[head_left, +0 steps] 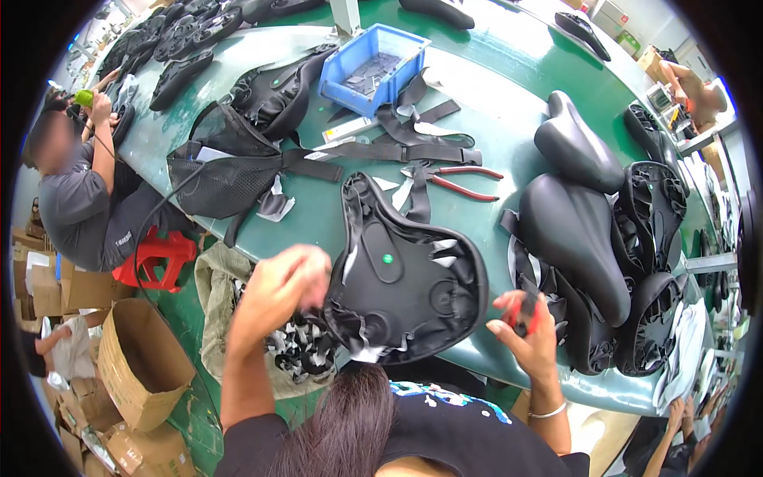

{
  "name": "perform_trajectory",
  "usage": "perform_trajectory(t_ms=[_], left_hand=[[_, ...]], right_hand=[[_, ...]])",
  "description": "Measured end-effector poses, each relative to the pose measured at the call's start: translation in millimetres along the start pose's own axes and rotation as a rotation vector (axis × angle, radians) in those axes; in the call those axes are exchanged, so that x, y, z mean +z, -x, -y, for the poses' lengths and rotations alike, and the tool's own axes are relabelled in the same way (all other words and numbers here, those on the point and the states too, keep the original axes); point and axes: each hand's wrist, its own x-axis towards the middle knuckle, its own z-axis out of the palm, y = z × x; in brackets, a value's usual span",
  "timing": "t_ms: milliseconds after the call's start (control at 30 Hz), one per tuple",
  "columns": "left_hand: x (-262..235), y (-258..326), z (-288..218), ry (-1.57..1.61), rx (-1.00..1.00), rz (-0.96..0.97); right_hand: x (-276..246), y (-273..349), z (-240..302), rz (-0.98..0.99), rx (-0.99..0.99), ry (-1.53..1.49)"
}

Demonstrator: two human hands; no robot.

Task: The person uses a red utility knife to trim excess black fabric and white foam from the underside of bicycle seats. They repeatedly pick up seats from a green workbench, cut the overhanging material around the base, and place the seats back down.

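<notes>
An upturned black bicycle saddle [405, 266] lies on the green table before me, underside up. It has a green dot, and its cover edge is folded inward with ragged whitish scraps around the rim. My left hand [288, 280], blurred by motion, is by the saddle's left edge; its fingers are too smeared to read. My right hand [528, 338] is closed around a small red-and-black hand tool [525, 312] to the right of the saddle. The tool's exact kind is hidden by the fingers. Red-handled pliers [457, 181] lie beyond the saddle.
Several black saddles [568, 238] are piled at right. A blue bin [373, 71] of small grey pieces stands at the back, near black straps [373, 151] and a mesh bag [226, 167]. A sack of scraps [298, 350] sits below the table edge. A co-worker [75, 175] sits at left.
</notes>
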Motion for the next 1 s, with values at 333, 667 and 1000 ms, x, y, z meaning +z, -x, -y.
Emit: perform_trajectory(t_ms=[333, 667, 1000], left_hand=[[45, -93, -19, 0.507, 0.005, 0.155], [54, -129, -66, 0.076, 0.142, 0.312], [67, -45, -31, 0.498, 0.038, -0.168]], right_hand=[[8, -14, 2, -0.019, -0.123, -0.03], [-22, -41, 11, 0.143, -0.444, 0.881], [39, 53, 14, 0.063, 0.069, 0.494]])
